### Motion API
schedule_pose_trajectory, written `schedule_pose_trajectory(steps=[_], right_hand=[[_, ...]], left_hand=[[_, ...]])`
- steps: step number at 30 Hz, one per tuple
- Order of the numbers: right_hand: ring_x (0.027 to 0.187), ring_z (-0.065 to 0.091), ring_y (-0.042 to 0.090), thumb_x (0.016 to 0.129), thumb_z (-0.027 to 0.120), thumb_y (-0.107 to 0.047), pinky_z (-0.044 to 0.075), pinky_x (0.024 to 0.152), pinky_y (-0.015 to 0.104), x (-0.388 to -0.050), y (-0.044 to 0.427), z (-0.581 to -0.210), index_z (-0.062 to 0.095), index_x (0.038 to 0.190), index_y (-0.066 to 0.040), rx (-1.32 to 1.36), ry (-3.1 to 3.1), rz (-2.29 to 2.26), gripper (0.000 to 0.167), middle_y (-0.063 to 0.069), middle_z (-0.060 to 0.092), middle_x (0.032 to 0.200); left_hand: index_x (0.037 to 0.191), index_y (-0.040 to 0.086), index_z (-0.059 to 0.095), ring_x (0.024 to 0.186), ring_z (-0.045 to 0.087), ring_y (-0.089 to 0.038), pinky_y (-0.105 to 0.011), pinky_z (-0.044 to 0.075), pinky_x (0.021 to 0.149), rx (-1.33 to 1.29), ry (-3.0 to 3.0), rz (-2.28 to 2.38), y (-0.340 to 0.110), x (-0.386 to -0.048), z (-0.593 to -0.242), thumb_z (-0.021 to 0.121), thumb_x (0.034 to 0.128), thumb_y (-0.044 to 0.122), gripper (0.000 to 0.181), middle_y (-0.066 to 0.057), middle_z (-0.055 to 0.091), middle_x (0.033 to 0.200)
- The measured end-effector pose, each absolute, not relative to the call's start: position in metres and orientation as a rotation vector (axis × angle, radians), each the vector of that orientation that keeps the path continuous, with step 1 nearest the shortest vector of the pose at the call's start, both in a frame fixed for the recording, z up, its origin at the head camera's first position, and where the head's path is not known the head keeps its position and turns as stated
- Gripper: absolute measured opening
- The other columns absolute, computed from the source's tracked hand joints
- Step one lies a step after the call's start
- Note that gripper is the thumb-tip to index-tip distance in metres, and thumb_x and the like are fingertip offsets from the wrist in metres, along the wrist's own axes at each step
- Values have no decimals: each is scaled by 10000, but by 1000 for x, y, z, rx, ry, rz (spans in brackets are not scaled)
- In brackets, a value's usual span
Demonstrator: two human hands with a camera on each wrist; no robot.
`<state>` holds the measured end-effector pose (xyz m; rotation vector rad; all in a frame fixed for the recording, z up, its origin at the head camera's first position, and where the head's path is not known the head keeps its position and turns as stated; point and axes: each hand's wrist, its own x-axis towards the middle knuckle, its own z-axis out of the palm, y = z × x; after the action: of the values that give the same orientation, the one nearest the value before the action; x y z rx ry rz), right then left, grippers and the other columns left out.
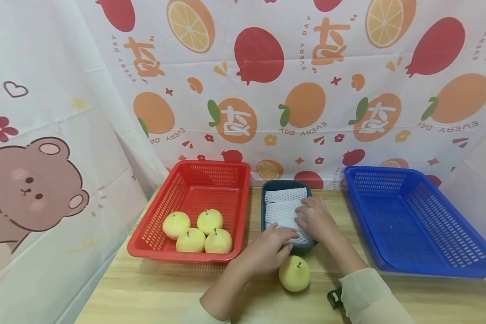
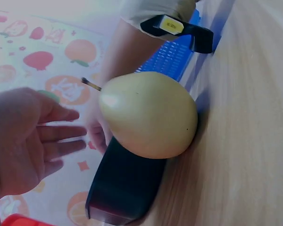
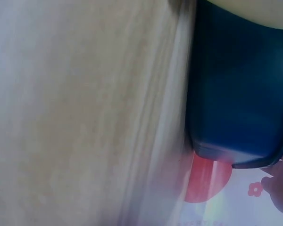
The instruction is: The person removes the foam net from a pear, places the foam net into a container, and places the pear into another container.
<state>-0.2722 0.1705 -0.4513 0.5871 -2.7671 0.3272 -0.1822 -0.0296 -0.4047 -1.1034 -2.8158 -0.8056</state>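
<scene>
A small dark blue-green tray [image 1: 303, 249] stands on the table, with white foam fruit nets [image 1: 284, 212] lying in it. My left hand [image 1: 268, 250] is over the tray's near left corner; the left wrist view shows its fingers [image 2: 61, 133] extended, holding nothing. From the right side, my right hand [image 1: 318, 219] reaches over the tray, its loosely bent fingertips on or just above the nets. One yellow pear [image 1: 294, 274] sits on the table just in front of the tray, stem up. The right wrist view shows mostly the tray's side [image 3: 240, 89] and little of that hand.
To the left is a red plastic basket [image 1: 245, 202] with several pears [image 1: 191, 240] near its front. A blue plastic basket [image 1: 393, 220] stands at the right. Behind them hangs a fruit-print cloth [image 1: 267, 103]. A black strap device [image 1: 334, 298] is at my right wrist.
</scene>
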Motion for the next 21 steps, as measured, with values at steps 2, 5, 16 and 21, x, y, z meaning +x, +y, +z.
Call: schedule_pose_trajectory(steps=[2,5,16,21], right_hand=[[1300,482,369,880,738,-265,265,1150,584,-271,172,-451,744,1079,-91,591,-2754,370,264,176,617,1298],[1305,474,379,879,738,-254,261,1147,594,-268,175,-449,735,1097,-82,597,-2731,426,278,183,607,1308],[1378,384,391,925,684,-292,317,1112,608,-256,175,-443,685,1222,-123,503,-2711,733,342,166,523,1424],[1399,357,384,934,671,-305,322,1104,615,-250,178,-442,676,1236,-132,413,-2720,834,348,153,508,1440]], left_hand=[[1288,110,637,1255,556,-112,-399,352,1147,-1175,-2813,-895,-33,-179,-403,560,964,135,333,47,644,1292],[1296,111,632,1230,563,-86,-320,429,1078,-1237,-2807,-963,-37,-175,-404,600,939,167,363,53,645,1289],[1233,123,683,1220,579,-71,-241,447,1037,-1340,-2739,-974,-35,-173,-419,661,947,295,334,2,657,1289],[1157,138,731,1208,589,-68,-254,457,1028,-1344,-2726,-1029,-31,-172,-422,637,964,287,261,21,669,1272]])
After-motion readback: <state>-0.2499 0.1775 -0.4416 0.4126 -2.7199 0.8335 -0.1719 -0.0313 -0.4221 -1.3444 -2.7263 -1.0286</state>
